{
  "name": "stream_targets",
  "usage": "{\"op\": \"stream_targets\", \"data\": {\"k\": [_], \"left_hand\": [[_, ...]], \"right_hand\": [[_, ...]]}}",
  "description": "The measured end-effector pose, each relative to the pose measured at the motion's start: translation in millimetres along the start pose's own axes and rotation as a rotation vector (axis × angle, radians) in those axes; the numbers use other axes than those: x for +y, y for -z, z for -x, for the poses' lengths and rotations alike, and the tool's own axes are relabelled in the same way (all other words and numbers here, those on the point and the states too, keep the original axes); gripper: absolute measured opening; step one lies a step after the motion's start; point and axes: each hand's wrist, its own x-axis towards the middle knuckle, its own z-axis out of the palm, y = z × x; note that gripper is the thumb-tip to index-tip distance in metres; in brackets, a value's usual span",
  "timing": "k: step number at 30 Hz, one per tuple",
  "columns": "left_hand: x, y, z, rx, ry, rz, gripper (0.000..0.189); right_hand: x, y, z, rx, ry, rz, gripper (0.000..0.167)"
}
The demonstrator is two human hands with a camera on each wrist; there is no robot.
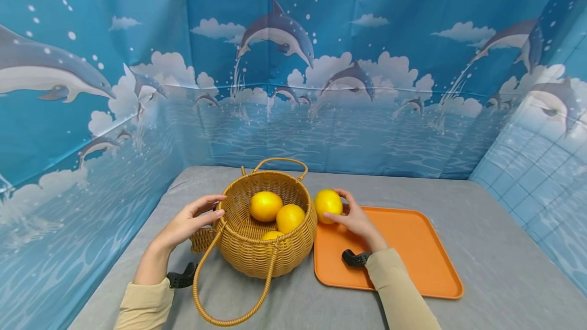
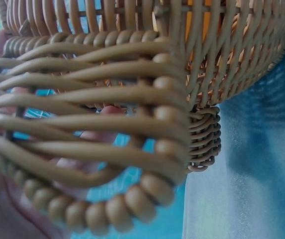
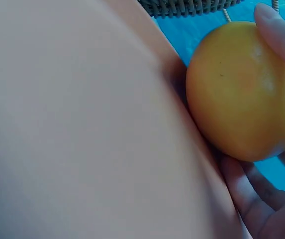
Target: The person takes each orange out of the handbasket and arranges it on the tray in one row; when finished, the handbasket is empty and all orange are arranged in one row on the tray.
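A round wicker basket (image 1: pixel 266 256) stands left of the middle on the grey table, its front handle hanging forward. Inside it lie yellow citrus fruits (image 1: pixel 266 206), three of which show. My left hand (image 1: pixel 183 224) rests against the basket's left rim with relaxed fingers, thumb and index tips right at the edge. In the left wrist view a flat wicker piece (image 2: pixel 97 124) jutting from the basket partly hides that hand. My right hand (image 1: pixel 355 215) holds another yellow citrus fruit (image 3: pixel 241 92) between thumb and fingers, just right of the basket, at the tray's far left corner.
An orange tray (image 1: pixel 412 253) lies on the grey table (image 1: pixel 500 269) right of the basket, with the right forearm over it. The basket's back handle (image 1: pixel 282 159) stands up. Behind the table hangs a blue dolphin-printed curtain (image 1: pixel 367 131).
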Motion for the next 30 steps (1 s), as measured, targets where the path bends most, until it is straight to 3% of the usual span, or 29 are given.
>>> {"op": "stream_targets", "data": {"k": [11, 20, 25, 30], "left_hand": [[-0.1, 0.4, 0.1, 0.001, -0.001, -0.004, 0.047], [0.3, -0.1, -0.5, 0.003, 0.003, -0.008, 0.047], [-0.1, -0.1, -0.7, 0.001, -0.008, 0.001, 0.047], [-0.9, 0.0, -0.4, 0.003, -0.009, 0.001, 0.047]], "right_hand": [[0, 10, 4.4, -0.113, -0.005, -0.079, 0.086], [-1, 18, 8.0, -0.112, -0.033, -0.145, 0.084], [-15, 25, 14.5, -0.116, -0.051, -0.124, 0.079], [-34, 35, 19.5, -0.093, 0.007, -0.051, 0.071]]}}
